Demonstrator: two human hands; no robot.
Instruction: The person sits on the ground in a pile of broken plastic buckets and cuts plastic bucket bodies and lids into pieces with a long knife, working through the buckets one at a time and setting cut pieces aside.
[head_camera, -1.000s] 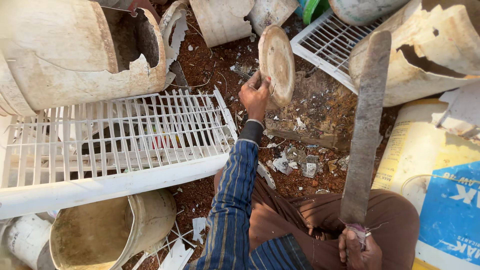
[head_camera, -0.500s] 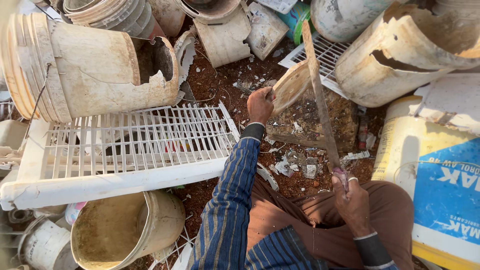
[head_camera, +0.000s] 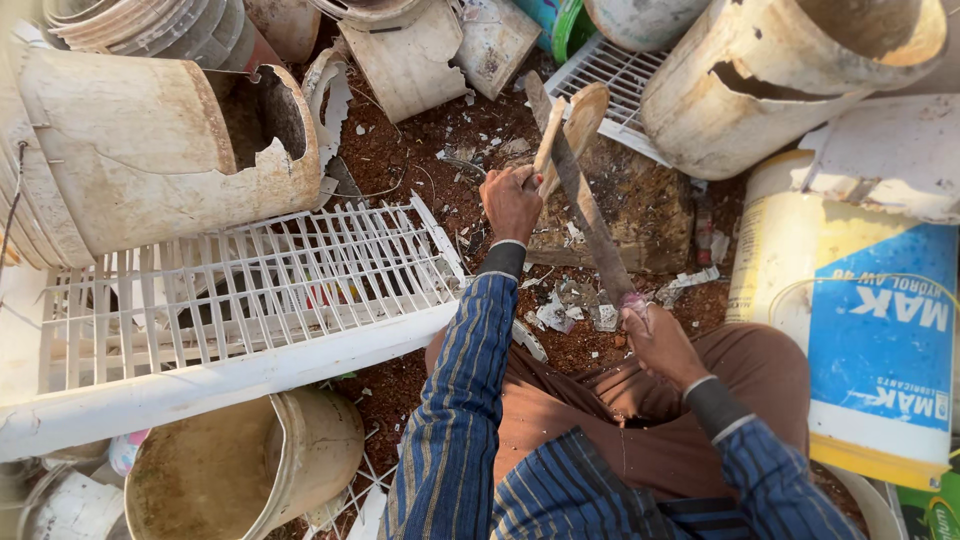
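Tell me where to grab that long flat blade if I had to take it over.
Take the long blade at its lower handle end, where the right hand grips it now, coming from the body side. The flat metal runs up across the plastic piece the left hand holds, so keep clear there.

Occluded and cropped items

Blade handle hidden inside right hand (head_camera: 655, 340); white crate (head_camera: 230, 310) and yellow-blue drum (head_camera: 850, 300) cut by frame edges; ground fragments too small to identify.
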